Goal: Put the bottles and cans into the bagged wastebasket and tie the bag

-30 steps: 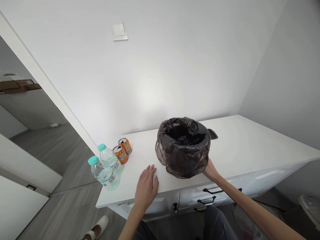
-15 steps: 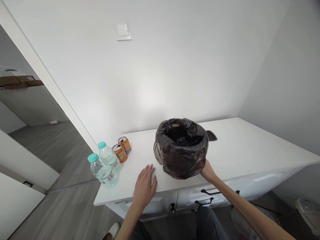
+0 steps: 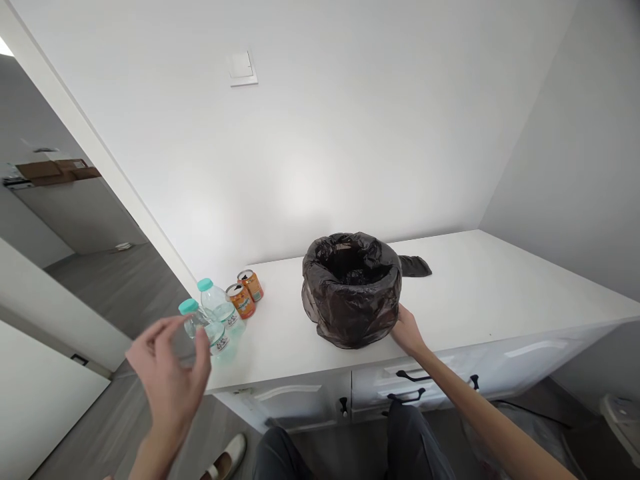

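Note:
My left hand (image 3: 173, 367) is raised beside the nearer clear plastic bottle (image 3: 203, 327), thumb and fingers apart with nothing between them. It overlaps that bottle in the view, and I cannot tell whether it touches. A second bottle (image 3: 216, 300) with the same turquoise cap stands just behind. Two orange drink cans (image 3: 241, 301) are next to the bottles. My right hand (image 3: 407, 331) holds the lower right side of a round trash bin lined with a black plastic bag (image 3: 353, 313); its fingertips are hidden behind the bin. The bag folds over the rim and hangs loosely outside.
A black rolled bag (image 3: 416, 266) lies behind the bin on the white cabinet top (image 3: 480, 287). Drawers with black handles (image 3: 407, 396) are below the front edge. A wall switch (image 3: 243, 69) is above, and a doorway opens at left.
My left hand has lifted off the cabinet top and moved left to the bottles. The bin has shifted slightly left with my right hand at its side, showing more of the black roll.

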`<state>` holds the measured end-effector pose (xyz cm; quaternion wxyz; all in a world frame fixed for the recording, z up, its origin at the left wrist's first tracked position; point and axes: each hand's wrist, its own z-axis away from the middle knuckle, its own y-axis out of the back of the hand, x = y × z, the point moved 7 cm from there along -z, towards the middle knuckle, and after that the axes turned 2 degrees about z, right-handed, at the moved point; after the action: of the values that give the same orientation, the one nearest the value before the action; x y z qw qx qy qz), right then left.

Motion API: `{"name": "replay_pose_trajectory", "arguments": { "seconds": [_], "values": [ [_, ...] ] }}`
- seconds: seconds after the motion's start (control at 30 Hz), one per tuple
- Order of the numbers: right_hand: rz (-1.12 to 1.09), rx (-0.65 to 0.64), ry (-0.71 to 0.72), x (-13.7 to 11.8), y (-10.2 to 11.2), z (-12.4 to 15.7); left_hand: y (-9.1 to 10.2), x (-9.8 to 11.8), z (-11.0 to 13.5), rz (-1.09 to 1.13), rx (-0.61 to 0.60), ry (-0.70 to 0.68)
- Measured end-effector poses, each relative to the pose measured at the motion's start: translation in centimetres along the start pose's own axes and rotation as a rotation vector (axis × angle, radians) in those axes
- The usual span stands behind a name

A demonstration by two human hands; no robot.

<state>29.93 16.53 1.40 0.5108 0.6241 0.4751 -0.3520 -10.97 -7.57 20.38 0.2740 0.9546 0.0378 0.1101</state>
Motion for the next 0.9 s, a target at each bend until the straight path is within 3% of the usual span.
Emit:
{"name": "replay_pose_trajectory", "arguments": {
  "seconds": [0.07,0.17,0.33,0.47,0.73,0.9],
  "values": [
    [0.008,0.009,0.007,0.0,0.1,0.0,0.9,-0.1,-3.2,-0.08,0.05,-0.014],
    [0.019,0.018,0.009,-0.1,0.1,-0.1,0.0,-0.4,-5.7,-0.18,-0.063,-0.042],
    [0.022,0.021,0.022,-0.5,0.0,-0.1,-1.5,-1.7,-5.0,-0.232,-0.245,0.009],
    [0.023,0.017,0.019,-0.7,-0.1,0.0,-0.8,-1.1,-3.9,-0.166,-0.294,0.116],
    [0.003,0.007,0.017,0.2,-0.4,-0.1,4.4,6.9,-4.9,0.119,-0.129,0.065],
    [0.003,0.018,0.016,0.2,-0.3,-0.1,7.3,12.1,-7.6,0.429,0.178,-0.018]
  ]
}}
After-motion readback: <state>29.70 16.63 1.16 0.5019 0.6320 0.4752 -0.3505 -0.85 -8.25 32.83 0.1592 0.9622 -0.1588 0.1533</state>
